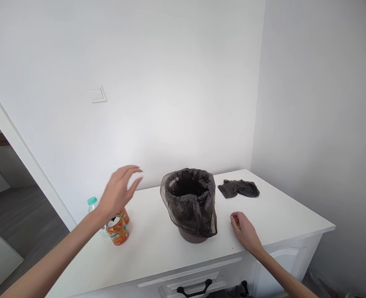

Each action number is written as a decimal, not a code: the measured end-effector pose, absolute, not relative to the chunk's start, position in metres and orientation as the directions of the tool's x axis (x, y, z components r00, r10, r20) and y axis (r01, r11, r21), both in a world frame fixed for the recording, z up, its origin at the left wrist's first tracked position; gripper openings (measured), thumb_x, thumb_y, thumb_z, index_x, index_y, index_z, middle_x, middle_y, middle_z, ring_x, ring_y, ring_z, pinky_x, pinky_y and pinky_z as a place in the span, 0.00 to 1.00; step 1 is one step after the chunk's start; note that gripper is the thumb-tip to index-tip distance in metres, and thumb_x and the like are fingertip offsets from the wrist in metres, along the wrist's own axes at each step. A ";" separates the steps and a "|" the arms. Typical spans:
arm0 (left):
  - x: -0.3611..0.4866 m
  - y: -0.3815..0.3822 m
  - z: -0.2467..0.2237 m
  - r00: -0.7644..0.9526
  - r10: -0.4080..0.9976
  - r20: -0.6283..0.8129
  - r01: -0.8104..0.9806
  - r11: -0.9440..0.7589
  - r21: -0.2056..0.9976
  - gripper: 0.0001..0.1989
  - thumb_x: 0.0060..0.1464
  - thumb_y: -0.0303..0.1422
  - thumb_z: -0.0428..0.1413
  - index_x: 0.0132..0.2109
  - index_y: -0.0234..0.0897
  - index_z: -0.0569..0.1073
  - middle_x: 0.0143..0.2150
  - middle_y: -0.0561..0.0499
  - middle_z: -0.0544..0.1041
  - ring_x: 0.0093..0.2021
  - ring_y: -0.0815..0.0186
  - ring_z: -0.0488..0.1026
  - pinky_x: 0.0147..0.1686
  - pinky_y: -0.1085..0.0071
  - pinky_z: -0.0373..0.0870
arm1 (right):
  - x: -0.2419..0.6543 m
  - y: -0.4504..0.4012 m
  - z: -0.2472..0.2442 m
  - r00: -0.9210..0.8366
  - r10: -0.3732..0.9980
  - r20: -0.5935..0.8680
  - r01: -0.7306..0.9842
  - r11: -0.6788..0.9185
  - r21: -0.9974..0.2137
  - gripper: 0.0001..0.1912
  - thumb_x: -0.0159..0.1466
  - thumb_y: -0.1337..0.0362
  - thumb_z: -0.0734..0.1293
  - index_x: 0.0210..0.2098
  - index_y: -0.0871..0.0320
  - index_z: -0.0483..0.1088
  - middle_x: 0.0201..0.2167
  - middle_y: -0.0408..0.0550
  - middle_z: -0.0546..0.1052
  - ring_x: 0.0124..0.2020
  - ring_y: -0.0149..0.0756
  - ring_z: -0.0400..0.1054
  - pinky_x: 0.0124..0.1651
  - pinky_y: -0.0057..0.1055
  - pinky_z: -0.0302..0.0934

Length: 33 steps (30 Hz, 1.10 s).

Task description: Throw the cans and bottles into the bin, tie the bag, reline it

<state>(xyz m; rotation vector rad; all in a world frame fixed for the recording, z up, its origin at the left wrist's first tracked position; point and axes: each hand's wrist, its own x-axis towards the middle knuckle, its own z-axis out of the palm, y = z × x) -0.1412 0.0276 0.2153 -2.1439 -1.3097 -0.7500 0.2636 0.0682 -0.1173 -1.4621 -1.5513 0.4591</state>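
Note:
My left hand (119,188) is raised in the air, thumb and fingers apart, with nothing between them. Below and partly behind it stand an orange soda can (118,232) with an opened top, a second orange can (125,216), and a clear bottle with a turquoise cap (92,201). A small bin (192,236) lined with a black trash bag (190,211) stands mid-dresser, the bag folded over its rim. To the bin's right, my right hand (243,229) rests on the white top, its fingers curled; whether anything is inside them is hidden.
Behind the bin to the right lies a crumpled black bag (238,188). The white dresser (282,215) meets walls at the back, with a light switch (97,94) above. A drawer handle (194,288) sticks out in front. At the left is a doorway (24,194).

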 end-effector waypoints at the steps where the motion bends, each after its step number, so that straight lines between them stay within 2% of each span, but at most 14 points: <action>1: -0.162 0.026 0.214 0.313 0.629 0.712 0.938 -0.322 -0.128 0.18 0.70 0.45 0.47 0.57 0.43 0.72 0.61 0.44 0.75 0.62 0.53 0.70 0.64 0.53 0.63 | 0.264 0.068 -0.118 0.133 0.922 0.363 0.585 0.223 -0.780 0.14 0.69 0.52 0.57 0.40 0.52 0.68 0.41 0.52 0.77 0.39 0.44 0.74 0.42 0.40 0.67; 3: -0.205 0.023 0.208 0.175 0.666 0.725 0.984 -0.147 -0.103 0.21 0.68 0.46 0.46 0.59 0.41 0.71 0.64 0.40 0.72 0.65 0.47 0.67 0.64 0.47 0.61 | 0.263 0.067 -0.119 0.128 0.922 0.365 0.598 0.222 -0.771 0.14 0.69 0.52 0.57 0.40 0.52 0.68 0.41 0.52 0.77 0.39 0.45 0.74 0.43 0.40 0.67; 6: -0.259 0.019 0.191 -0.061 0.747 0.662 0.993 0.111 -0.034 0.28 0.67 0.48 0.45 0.63 0.35 0.69 0.70 0.31 0.64 0.69 0.37 0.59 0.64 0.40 0.60 | 0.263 0.065 -0.121 0.115 0.925 0.363 0.608 0.223 -0.762 0.14 0.69 0.52 0.57 0.41 0.52 0.68 0.41 0.52 0.77 0.40 0.44 0.73 0.43 0.40 0.67; 8: -0.282 0.015 0.175 -0.196 0.796 0.573 0.975 0.218 0.031 0.33 0.66 0.51 0.44 0.66 0.33 0.66 0.73 0.27 0.58 0.70 0.33 0.59 0.62 0.39 0.61 | 0.262 0.064 -0.122 0.107 0.926 0.363 0.617 0.224 -0.754 0.14 0.69 0.52 0.57 0.41 0.52 0.68 0.41 0.52 0.77 0.39 0.44 0.73 0.42 0.40 0.66; 10: -0.295 0.013 0.160 -0.270 0.834 0.482 0.962 0.259 0.089 0.34 0.66 0.53 0.42 0.68 0.34 0.65 0.74 0.28 0.55 0.68 0.34 0.62 0.60 0.41 0.64 | 0.262 0.064 -0.123 0.106 0.923 0.371 0.626 0.228 -0.746 0.14 0.68 0.52 0.57 0.40 0.52 0.68 0.41 0.51 0.77 0.39 0.44 0.73 0.42 0.40 0.66; 12: -0.300 0.010 0.148 -0.288 0.860 0.420 0.958 0.259 0.126 0.33 0.67 0.52 0.41 0.67 0.37 0.65 0.73 0.30 0.60 0.63 0.38 0.69 0.56 0.45 0.69 | 0.261 0.063 -0.123 0.107 0.917 0.384 0.632 0.236 -0.738 0.14 0.68 0.52 0.57 0.39 0.52 0.68 0.40 0.52 0.77 0.39 0.45 0.73 0.43 0.40 0.66; 16: -0.302 0.000 0.137 -0.291 0.872 0.394 0.956 0.252 0.148 0.29 0.68 0.46 0.36 0.67 0.37 0.64 0.58 0.33 0.77 0.47 0.46 0.79 0.41 0.55 0.74 | 0.260 0.063 -0.120 0.104 0.911 0.398 0.641 0.245 -0.728 0.13 0.68 0.53 0.56 0.39 0.52 0.67 0.40 0.51 0.76 0.40 0.45 0.73 0.44 0.41 0.66; 19: -0.299 -0.017 0.146 -0.294 0.860 0.416 0.956 0.269 0.121 0.28 0.69 0.46 0.36 0.66 0.40 0.64 0.57 0.34 0.78 0.42 0.47 0.80 0.34 0.56 0.72 | 0.260 0.064 -0.118 0.097 0.909 0.404 0.648 0.251 -0.719 0.13 0.69 0.53 0.56 0.38 0.52 0.66 0.39 0.51 0.77 0.40 0.45 0.73 0.44 0.40 0.66; 22: -0.277 -0.036 0.172 -0.229 0.809 0.541 0.964 0.266 0.010 0.27 0.69 0.47 0.37 0.65 0.42 0.67 0.60 0.36 0.76 0.37 0.49 0.78 0.30 0.59 0.69 | 0.260 0.064 -0.117 0.089 0.907 0.411 0.654 0.258 -0.711 0.13 0.69 0.53 0.56 0.38 0.52 0.67 0.39 0.50 0.77 0.39 0.44 0.73 0.42 0.39 0.66; 24: -0.246 -0.044 0.196 -0.117 0.722 0.682 0.971 0.227 -0.074 0.25 0.69 0.48 0.40 0.63 0.43 0.69 0.57 0.41 0.79 0.35 0.53 0.77 0.29 0.62 0.67 | 0.260 0.064 -0.117 0.088 0.906 0.415 0.660 0.259 -0.706 0.12 0.69 0.54 0.56 0.38 0.52 0.67 0.38 0.50 0.77 0.39 0.44 0.73 0.42 0.39 0.66; 25: -0.225 -0.046 0.209 -0.075 0.665 0.743 0.978 0.195 -0.076 0.24 0.69 0.48 0.42 0.61 0.45 0.70 0.55 0.45 0.80 0.33 0.56 0.77 0.28 0.64 0.66 | 0.260 0.063 -0.117 0.086 0.905 0.416 0.661 0.260 -0.704 0.12 0.69 0.54 0.56 0.38 0.52 0.67 0.38 0.50 0.77 0.39 0.45 0.73 0.42 0.39 0.66; 27: -0.177 -0.044 0.232 -0.033 0.550 0.834 0.999 0.049 0.008 0.21 0.68 0.49 0.46 0.60 0.48 0.70 0.52 0.51 0.80 0.33 0.61 0.77 0.31 0.66 0.68 | 0.260 0.063 -0.116 0.083 0.907 0.414 0.660 0.261 -0.704 0.12 0.69 0.54 0.56 0.37 0.52 0.66 0.38 0.50 0.77 0.40 0.45 0.73 0.42 0.40 0.66; 30: -0.105 -0.029 0.250 0.036 0.505 0.862 0.942 -0.306 0.140 0.18 0.67 0.48 0.51 0.57 0.47 0.71 0.51 0.52 0.81 0.46 0.60 0.79 0.36 0.69 0.72 | 0.260 0.063 -0.115 0.087 0.908 0.410 0.649 0.260 -0.715 0.12 0.69 0.53 0.56 0.37 0.52 0.66 0.37 0.51 0.77 0.39 0.45 0.73 0.42 0.40 0.66; 33: -0.049 -0.006 0.244 0.172 0.559 0.811 0.815 -0.543 0.201 0.15 0.67 0.45 0.52 0.56 0.46 0.71 0.52 0.52 0.80 0.45 0.62 0.80 0.41 0.67 0.74 | 0.260 0.063 -0.114 0.096 0.902 0.421 0.637 0.269 -0.722 0.12 0.69 0.54 0.57 0.37 0.52 0.67 0.37 0.50 0.77 0.39 0.45 0.73 0.42 0.39 0.66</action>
